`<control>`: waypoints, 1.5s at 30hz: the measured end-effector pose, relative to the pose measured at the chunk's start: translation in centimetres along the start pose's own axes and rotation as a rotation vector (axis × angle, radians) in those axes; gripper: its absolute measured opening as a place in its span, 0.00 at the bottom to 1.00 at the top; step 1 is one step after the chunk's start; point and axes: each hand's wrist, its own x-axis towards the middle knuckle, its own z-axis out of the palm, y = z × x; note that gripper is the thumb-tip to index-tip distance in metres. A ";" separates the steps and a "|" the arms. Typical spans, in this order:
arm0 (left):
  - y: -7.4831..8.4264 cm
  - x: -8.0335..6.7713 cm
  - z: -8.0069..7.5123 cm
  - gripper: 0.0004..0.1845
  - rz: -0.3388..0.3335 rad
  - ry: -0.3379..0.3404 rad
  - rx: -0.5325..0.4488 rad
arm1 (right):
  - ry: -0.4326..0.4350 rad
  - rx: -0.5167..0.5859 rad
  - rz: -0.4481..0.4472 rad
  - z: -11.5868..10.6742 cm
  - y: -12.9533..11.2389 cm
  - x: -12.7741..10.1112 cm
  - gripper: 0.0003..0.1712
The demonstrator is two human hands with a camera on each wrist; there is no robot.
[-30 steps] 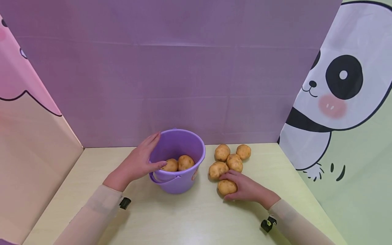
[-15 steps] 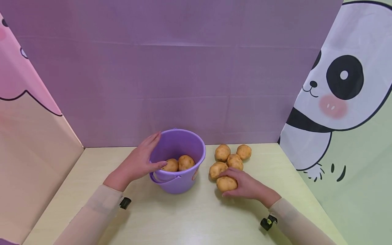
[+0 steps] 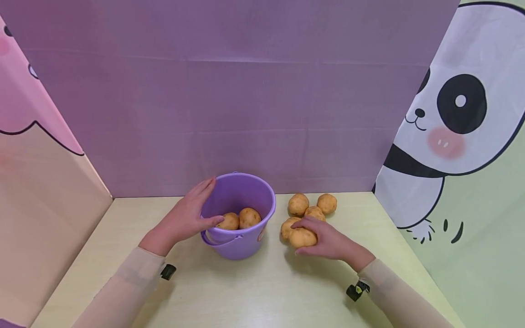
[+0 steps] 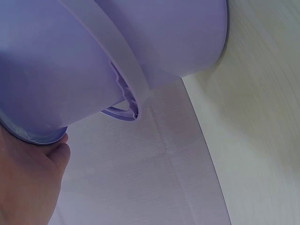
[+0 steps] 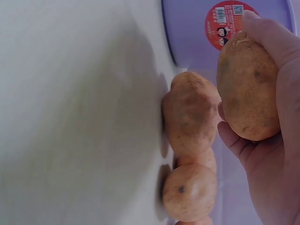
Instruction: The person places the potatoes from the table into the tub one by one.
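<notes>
A purple bucket (image 3: 239, 246) stands upright on the table with two potatoes (image 3: 249, 217) showing inside. My left hand (image 3: 184, 221) rests on its left rim, fingers along the edge and thumb reaching over the opening. In the left wrist view this hand lies at the bucket's rim (image 4: 40, 137). To the right of the bucket, my right hand (image 3: 332, 243) holds a potato (image 3: 302, 238) between thumb and fingers, raised off the table. Behind it sits a small cluster of potatoes (image 3: 298, 204), the nearest partly hidden by the held one.
The pale table (image 3: 254, 296) ends at a purple backdrop (image 3: 246, 114). A panda print (image 3: 451, 105) covers the right wall, a pink one (image 3: 28, 105) the left. The bucket's handle (image 3: 221, 244) hangs down at its front left. Its side bears a red sticker (image 5: 218, 26).
My right hand has lifted the potato from the table and moved it slightly away from me, so that it now overlaps the nearest potato in the cluster. The left hand stays at the bucket.
</notes>
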 end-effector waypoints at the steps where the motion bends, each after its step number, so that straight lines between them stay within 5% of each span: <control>1: 0.0 0.0 0.0 0.58 -0.001 0.001 0.001 | 0.000 0.006 0.000 -0.1 -0.1 0.1 0.34; 45: -0.3 0.0 0.0 0.67 0.030 0.016 -0.005 | 0.085 0.155 -0.215 -4.4 -5.6 6.6 0.32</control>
